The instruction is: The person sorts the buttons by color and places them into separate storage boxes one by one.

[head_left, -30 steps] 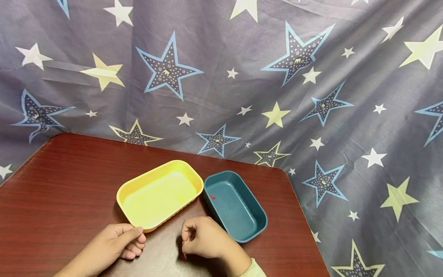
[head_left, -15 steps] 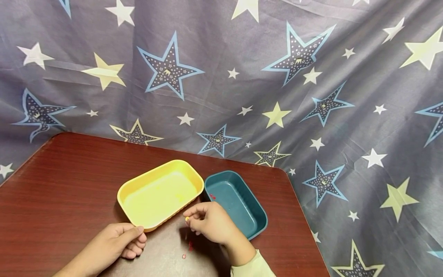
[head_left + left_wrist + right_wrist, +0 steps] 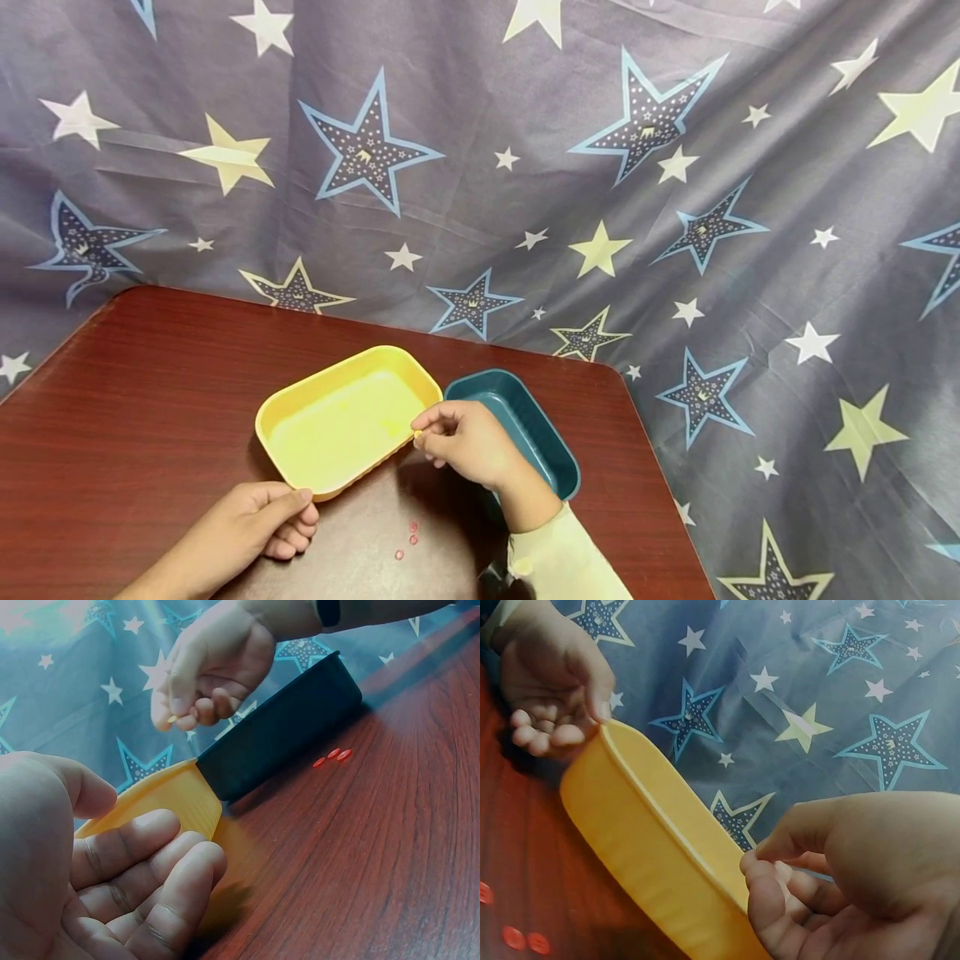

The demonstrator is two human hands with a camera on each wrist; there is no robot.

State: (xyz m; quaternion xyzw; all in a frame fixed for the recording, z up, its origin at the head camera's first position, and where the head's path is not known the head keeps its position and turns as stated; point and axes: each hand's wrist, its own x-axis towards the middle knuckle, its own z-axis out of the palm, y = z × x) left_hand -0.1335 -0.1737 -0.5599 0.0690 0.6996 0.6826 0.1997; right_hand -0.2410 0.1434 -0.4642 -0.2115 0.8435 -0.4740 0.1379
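My left hand (image 3: 255, 527) holds the near corner of a yellow plastic bin (image 3: 330, 433), thumb on top of the rim. At the bin's right side my right hand (image 3: 476, 446) pinches a small yellow button (image 3: 417, 434) between thumb and fingertips, right by the rim. That yellow button (image 3: 172, 718) also shows at the fingertips in the left wrist view. Faint yellow bits (image 3: 393, 427) lie on the bin's floor. A few red buttons (image 3: 413, 540) rest on the table in front; their holes show in the right wrist view.
A dark teal bin (image 3: 551, 442) stands right beside the yellow one, partly covered by my right hand and forearm. Underneath is a reddish-brown wooden table (image 3: 165, 400). A grey star-patterned cloth (image 3: 480, 208) hangs along the table's back and right edges.
My right hand has lifted off the table by the red buttons and moved up to the yellow bin's rim with the yellow button. The red buttons are uncovered. My left hand has stayed put.
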